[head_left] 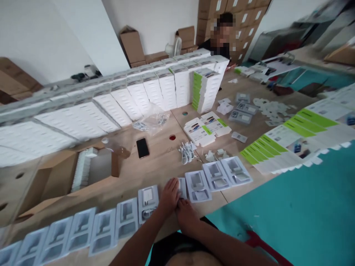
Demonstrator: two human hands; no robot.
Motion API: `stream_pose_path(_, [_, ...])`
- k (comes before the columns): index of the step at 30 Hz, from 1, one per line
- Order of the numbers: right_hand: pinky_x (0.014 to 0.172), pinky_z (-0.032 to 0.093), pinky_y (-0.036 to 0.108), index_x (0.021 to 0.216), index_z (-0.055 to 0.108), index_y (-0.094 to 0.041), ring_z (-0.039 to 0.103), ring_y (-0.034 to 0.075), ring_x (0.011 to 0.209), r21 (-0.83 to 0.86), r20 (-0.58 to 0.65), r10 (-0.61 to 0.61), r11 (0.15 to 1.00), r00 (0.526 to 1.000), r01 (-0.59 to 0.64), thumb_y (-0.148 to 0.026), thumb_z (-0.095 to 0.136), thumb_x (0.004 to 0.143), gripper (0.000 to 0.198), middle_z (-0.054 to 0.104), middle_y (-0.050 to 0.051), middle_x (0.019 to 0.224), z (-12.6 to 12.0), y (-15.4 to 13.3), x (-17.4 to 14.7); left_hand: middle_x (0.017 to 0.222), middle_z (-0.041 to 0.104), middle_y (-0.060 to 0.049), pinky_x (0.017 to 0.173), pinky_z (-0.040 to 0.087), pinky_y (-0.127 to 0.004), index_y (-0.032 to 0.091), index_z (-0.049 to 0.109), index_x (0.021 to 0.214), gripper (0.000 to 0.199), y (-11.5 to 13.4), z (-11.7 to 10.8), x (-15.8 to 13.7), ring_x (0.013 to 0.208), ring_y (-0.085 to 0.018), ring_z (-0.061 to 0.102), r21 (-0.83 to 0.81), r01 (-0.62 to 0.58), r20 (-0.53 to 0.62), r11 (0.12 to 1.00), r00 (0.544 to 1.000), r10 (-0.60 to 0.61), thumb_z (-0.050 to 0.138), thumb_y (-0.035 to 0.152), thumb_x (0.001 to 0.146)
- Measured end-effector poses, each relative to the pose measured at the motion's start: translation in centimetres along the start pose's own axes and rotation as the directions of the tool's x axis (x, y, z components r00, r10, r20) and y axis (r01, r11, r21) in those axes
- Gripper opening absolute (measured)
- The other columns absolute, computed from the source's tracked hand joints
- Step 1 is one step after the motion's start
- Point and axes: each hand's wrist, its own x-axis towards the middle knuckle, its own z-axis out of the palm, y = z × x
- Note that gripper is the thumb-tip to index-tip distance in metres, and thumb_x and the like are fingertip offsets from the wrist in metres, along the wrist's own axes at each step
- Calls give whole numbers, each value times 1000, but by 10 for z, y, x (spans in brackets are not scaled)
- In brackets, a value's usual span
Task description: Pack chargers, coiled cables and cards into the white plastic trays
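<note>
My left hand (169,193) lies over the left side of a white plastic tray (182,187), fingers held together and bent down onto it. My right hand (186,213) is at the same tray's near end, its fingers curled in; what they hold, if anything, is hidden. Directly left stands a tray (140,192) with a white charger (147,196) in its upper compartment and a coiled white cable (149,213) in the lower one. To the right, another tray (198,186) touches or nearly touches mine. Most of my tray's inside is covered by my hands.
More trays (102,231) line the table's near edge. An open carton (91,166) holds white chargers. Beyond lie a phone (142,148), bundled cables (187,152), printed flat boxes (199,131) and a wall of stacked white boxes (138,96). A person (219,37) is at the far side.
</note>
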Motion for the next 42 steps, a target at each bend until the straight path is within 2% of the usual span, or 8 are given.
stream_pose_path(6, [101,34,47,121,56,-9,49,30,108,81,16,-223,972,975,221,-24,60,70,53,58,17,115,-18,26,-8,151,39,-8,114,33,-54,21,31,147,53,5,-7,-3,142,-27,29,136,37,88,990,995,-49,40,19,94])
stream_pose_path(18, [101,38,47,121,55,-8,54,31,109,38,144,-384,923,912,383,-32,64,67,60,60,18,118,-22,41,7,146,46,-6,112,40,-45,23,40,142,46,-8,22,-10,144,-22,26,53,-50,-164,997,985,58,36,16,96])
stream_pose_path(23, [87,46,31,112,62,-19,59,20,98,82,201,-497,867,844,491,-36,62,78,38,66,6,108,-74,64,18,154,33,-7,115,29,-55,24,23,149,54,1,14,-18,144,-26,26,130,46,-17,991,999,-44,38,29,97])
stream_pose_path(27, [87,43,33,97,66,-16,56,21,100,-82,13,-328,941,945,328,-16,50,86,20,64,9,103,-135,110,67,156,28,-7,116,25,-54,24,19,151,58,11,-4,-19,145,-26,22,80,108,33,991,993,-111,38,31,96])
stream_pose_path(33, [83,39,37,85,69,-14,52,24,100,-376,-66,-346,877,936,298,-11,53,87,16,63,12,98,-157,158,129,153,36,-9,118,23,-52,24,36,145,52,41,-27,-12,143,-26,28,-224,292,-210,930,917,-339,42,36,95])
stream_pose_path(36, [85,40,35,91,70,-17,52,22,98,-348,-105,-378,880,920,322,-17,52,91,18,63,10,98,-161,156,128,140,52,-10,114,33,-46,25,52,131,43,46,-41,-5,133,-24,44,-619,386,-223,684,749,-624,42,42,94])
stream_pose_path(39, [84,40,34,102,68,-20,53,20,94,-292,-260,-428,889,866,352,-25,46,96,24,63,8,97,-172,128,113,123,63,-12,103,45,-43,19,61,114,43,38,-66,4,117,-25,57,-938,304,43,166,578,-815,45,51,90])
stream_pose_path(42, [80,40,35,105,67,-23,52,20,91,-331,-281,-562,817,778,471,-25,44,97,24,64,6,96,-182,75,93,107,67,-14,86,53,-41,16,60,108,56,26,-101,8,100,-25,66,-905,209,411,-371,658,-631,47,64,84])
